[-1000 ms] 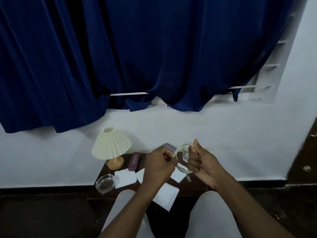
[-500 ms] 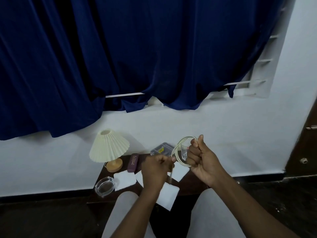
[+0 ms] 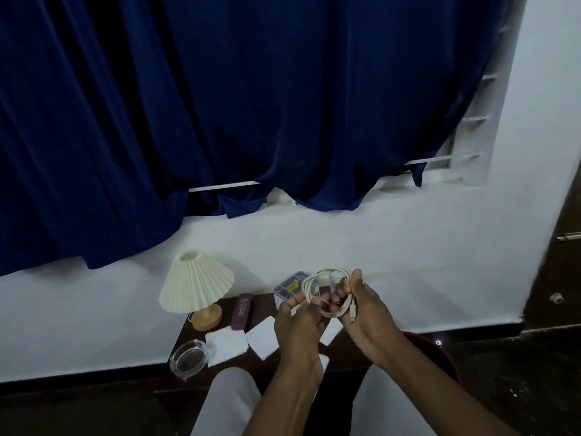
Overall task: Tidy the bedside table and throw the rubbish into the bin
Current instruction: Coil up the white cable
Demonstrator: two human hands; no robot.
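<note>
Both hands cover most of the dark bedside table point(image 3: 201, 333) and part of a white paper square point(image 3: 263, 338). The grey box point(image 3: 287, 285) lies partly behind the coiled cable point(image 3: 327, 280). Print on the purple case point(image 3: 241, 311) is illegible. The curtain point(image 3: 220, 105) is cropped above and at left.

Off-white cable point(image 3: 327, 275) coiled in my hands, cream pleated lamp shade point(image 3: 195, 283) on a tan wooden base point(image 3: 206, 319), purple case point(image 3: 241, 311), white tissues point(image 3: 227, 343), clear glass ashtray point(image 3: 188, 360), dark brown bedside table point(image 3: 185, 336), navy curtain point(image 3: 220, 105), white wall point(image 3: 408, 247).
</note>
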